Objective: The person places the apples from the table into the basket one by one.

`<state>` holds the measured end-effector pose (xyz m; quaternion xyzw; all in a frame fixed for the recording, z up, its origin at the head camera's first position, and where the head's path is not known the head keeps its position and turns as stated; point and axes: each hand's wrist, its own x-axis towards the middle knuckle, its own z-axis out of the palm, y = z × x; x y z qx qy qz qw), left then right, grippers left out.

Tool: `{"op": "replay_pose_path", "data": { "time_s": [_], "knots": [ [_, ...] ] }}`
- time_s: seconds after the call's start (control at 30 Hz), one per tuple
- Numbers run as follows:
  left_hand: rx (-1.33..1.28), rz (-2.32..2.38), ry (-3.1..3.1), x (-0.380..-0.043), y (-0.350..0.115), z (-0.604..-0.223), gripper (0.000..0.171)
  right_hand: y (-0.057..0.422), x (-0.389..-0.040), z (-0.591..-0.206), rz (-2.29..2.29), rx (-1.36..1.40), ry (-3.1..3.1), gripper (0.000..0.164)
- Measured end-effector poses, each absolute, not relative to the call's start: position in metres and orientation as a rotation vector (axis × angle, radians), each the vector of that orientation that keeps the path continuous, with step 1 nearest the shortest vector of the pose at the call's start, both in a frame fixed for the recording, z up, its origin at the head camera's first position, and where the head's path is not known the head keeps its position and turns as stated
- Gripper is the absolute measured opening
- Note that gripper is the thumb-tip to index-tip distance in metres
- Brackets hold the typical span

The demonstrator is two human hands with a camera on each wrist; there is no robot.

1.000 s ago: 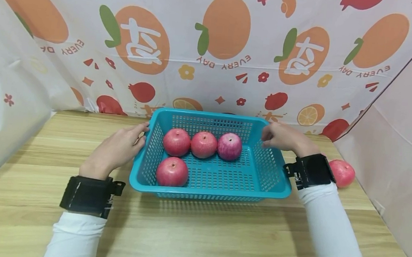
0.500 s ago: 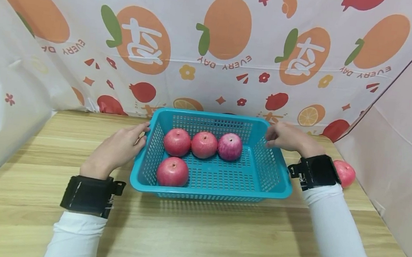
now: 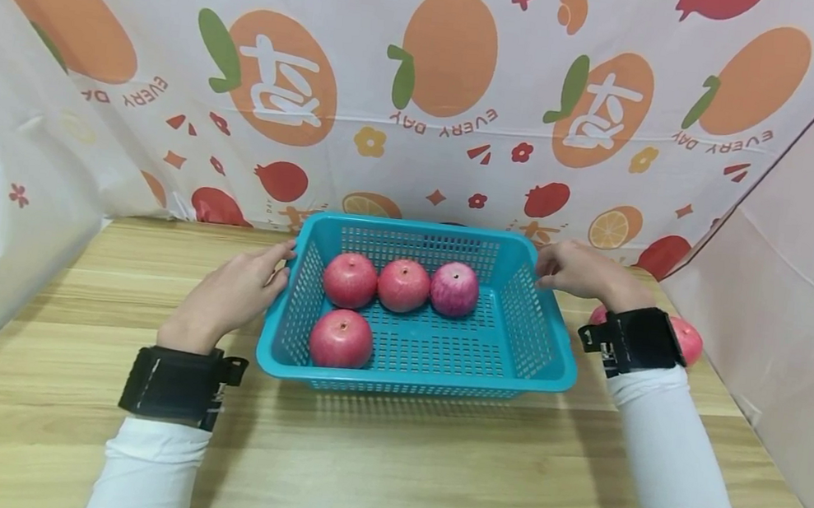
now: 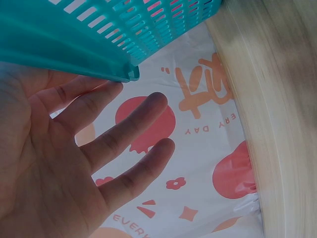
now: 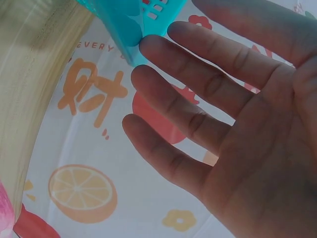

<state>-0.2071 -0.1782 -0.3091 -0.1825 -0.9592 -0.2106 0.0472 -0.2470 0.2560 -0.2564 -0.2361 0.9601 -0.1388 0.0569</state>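
Note:
In the head view a turquoise plastic basket stands on the table. Inside are three pink-red apples, two in the back row and one at front left, plus a purplish streaked round fruit at the right end of that row. My left hand lies at the basket's left rim, its fingertips right at the edge; the left wrist view shows its fingers mostly extended beneath the rim. My right hand is at the back right corner, fingers spread and holding nothing in the right wrist view, fingertips near the rim.
Partly hidden behind my right wrist, pink-red fruit lies on the wooden table. A fruit-printed cloth hangs along the back edge, and a pale panel rises at the right.
My right hand has shifted slightly right, from over the basket's back right corner toward its outer side. The left hand, the basket and the fruit in it have stayed in place.

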Motion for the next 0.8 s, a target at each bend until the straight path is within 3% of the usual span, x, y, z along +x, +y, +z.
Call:
{"op": "replay_pose_path", "data": {
  "time_s": [0.63, 0.8],
  "knots": [
    [-0.559, -0.633, -2.919, -0.207, -0.178, -0.309, 0.052, 0.271, -0.251, -0.262, -0.456, -0.746, 2.913, 0.008],
    [-0.557, -0.632, -2.923, -0.207, -0.178, -0.309, 0.052, 0.276, -0.251, -0.265, -0.476, -0.708, 2.924, 0.013]
  ]
}}
